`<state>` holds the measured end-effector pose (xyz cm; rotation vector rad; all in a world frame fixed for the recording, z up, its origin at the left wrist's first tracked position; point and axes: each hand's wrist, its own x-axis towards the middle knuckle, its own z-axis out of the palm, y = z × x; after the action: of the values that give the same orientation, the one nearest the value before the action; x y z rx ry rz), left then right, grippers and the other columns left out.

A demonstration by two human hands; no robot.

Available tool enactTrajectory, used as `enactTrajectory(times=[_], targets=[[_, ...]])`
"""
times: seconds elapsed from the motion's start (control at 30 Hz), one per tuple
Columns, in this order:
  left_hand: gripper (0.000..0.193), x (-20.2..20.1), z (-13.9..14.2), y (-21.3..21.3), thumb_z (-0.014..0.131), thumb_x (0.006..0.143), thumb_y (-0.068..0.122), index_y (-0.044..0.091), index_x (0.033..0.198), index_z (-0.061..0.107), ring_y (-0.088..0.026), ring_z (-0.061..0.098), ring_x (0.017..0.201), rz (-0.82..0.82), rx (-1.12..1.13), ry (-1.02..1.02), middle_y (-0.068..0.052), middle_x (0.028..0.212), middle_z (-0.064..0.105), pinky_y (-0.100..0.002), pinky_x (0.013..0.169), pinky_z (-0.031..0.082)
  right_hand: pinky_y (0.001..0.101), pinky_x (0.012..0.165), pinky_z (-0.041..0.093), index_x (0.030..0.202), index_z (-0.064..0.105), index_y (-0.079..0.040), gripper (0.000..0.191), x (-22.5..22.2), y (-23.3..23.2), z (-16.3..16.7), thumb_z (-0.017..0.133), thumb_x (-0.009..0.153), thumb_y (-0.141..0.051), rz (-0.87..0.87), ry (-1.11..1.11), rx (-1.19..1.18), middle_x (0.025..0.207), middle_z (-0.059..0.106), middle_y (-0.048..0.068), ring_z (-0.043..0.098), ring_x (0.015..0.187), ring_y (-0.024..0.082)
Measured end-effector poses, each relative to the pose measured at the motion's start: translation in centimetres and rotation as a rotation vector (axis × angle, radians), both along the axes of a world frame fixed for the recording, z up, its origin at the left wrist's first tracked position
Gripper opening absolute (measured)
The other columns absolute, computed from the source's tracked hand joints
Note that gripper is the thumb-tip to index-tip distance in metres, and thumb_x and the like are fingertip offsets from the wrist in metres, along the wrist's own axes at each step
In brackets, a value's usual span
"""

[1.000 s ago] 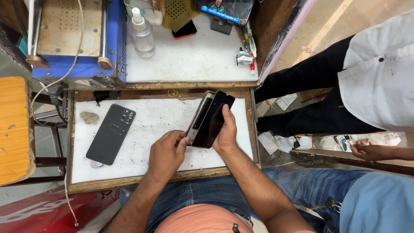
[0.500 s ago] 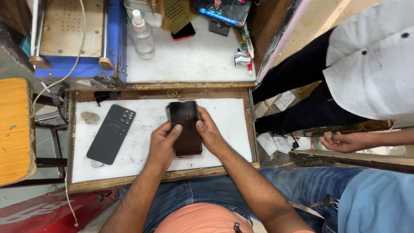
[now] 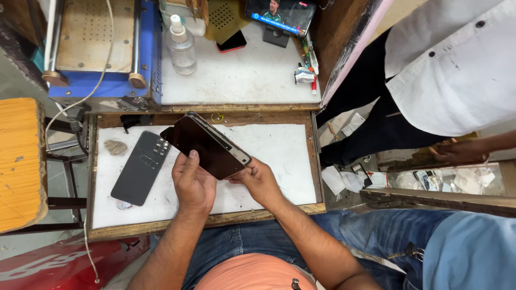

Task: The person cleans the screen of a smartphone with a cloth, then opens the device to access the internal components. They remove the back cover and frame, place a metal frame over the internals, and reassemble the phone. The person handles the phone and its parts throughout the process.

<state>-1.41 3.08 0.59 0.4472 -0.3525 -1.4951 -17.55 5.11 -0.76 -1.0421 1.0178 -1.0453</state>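
Observation:
Both my hands hold a dark smartphone (image 3: pixel 207 146) tilted above the white work tray (image 3: pixel 274 161). My left hand (image 3: pixel 192 182) grips its lower left edge, thumb on the black screen. My right hand (image 3: pixel 259 180) holds the lower right corner, where a grey frame edge shows along the phone's side. A dark grey phone back cover (image 3: pixel 141 167) with camera cutouts lies flat on the tray to the left, apart from my hands.
A crumpled cloth wad (image 3: pixel 115 146) lies at the tray's left. Behind stands a blue machine (image 3: pixel 102 48), a clear spray bottle (image 3: pixel 180 45), a propped phone (image 3: pixel 279 14) and small tubes (image 3: pixel 306 75). A person in a white shirt (image 3: pixel 457 70) stands right. An orange stool (image 3: pixel 19 161) is left.
The phone was lying flat under both hands half a second ago; now it is lifted and tilted, its upper end pointing to the far left.

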Motion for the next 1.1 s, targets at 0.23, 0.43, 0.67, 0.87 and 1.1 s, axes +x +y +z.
enactTrajectory(times=[0.23, 0.43, 0.67, 0.87, 1.1], targets=[[0.036, 1.2, -0.8, -0.2, 0.058, 0.105, 0.011, -0.001, 0.140, 0.057, -0.023, 0.061, 0.126, -0.007, 0.040, -0.016, -0.010, 0.133, 0.066, -0.043, 0.115, 0.047, 0.0331, 0.090, 0.063, 0.132, 0.056, 0.005, 0.031, -0.2, 0.6, 0.4, 0.056, 0.106, -0.012, -0.036, 0.074, -0.003, 0.112, 0.075, 0.015, 0.074, 0.103, 0.019], [0.045, 1.7, -0.2, -0.3, 0.062, 0.101, 0.014, 0.002, 0.144, 0.052, -0.023, 0.060, 0.129, -0.026, 0.056, 0.084, -0.008, 0.136, 0.063, -0.045, 0.118, 0.045, 0.0309, 0.090, 0.062, 0.133, 0.050, 0.004, 0.035, 0.4, 1.5, 0.0, 0.060, 0.101, -0.004, -0.006, 0.021, 0.036, 0.114, 0.074, 0.014, 0.074, 0.104, 0.019], [0.044, 1.3, 0.0, -0.1, 0.060, 0.101, 0.016, 0.002, 0.142, 0.053, -0.025, 0.058, 0.131, -0.069, 0.062, 0.095, -0.010, 0.135, 0.063, -0.048, 0.119, 0.042, 0.0293, 0.083, 0.063, 0.126, 0.056, 0.005, 0.027, 0.5, 2.1, -0.9, 0.062, 0.101, -0.005, -0.113, 0.146, 0.015, 0.106, 0.077, 0.014, 0.077, 0.098, 0.018], [0.045, 1.8, -0.1, -0.3, 0.061, 0.096, 0.016, 0.005, 0.139, 0.056, -0.023, 0.057, 0.131, -0.031, 0.165, 0.153, -0.006, 0.133, 0.064, -0.045, 0.119, 0.041, 0.0238, 0.074, 0.059, 0.141, 0.056, -0.001, 0.040, -1.8, 2.7, -0.3, 0.066, 0.103, -0.011, -0.091, 0.452, -0.161, 0.082, 0.068, 0.011, 0.070, 0.081, 0.011], [0.038, 1.6, -0.7, 0.2, 0.065, 0.096, 0.016, 0.004, 0.131, 0.060, -0.026, 0.059, 0.127, -0.065, 0.148, 0.191, -0.009, 0.129, 0.066, -0.048, 0.119, 0.042, 0.0254, 0.074, 0.060, 0.112, 0.071, 0.002, 0.019, -2.4, 3.5, 0.0, 0.072, 0.100, -0.013, -0.323, 0.415, -0.311, 0.094, 0.078, 0.008, 0.072, 0.085, 0.011]])
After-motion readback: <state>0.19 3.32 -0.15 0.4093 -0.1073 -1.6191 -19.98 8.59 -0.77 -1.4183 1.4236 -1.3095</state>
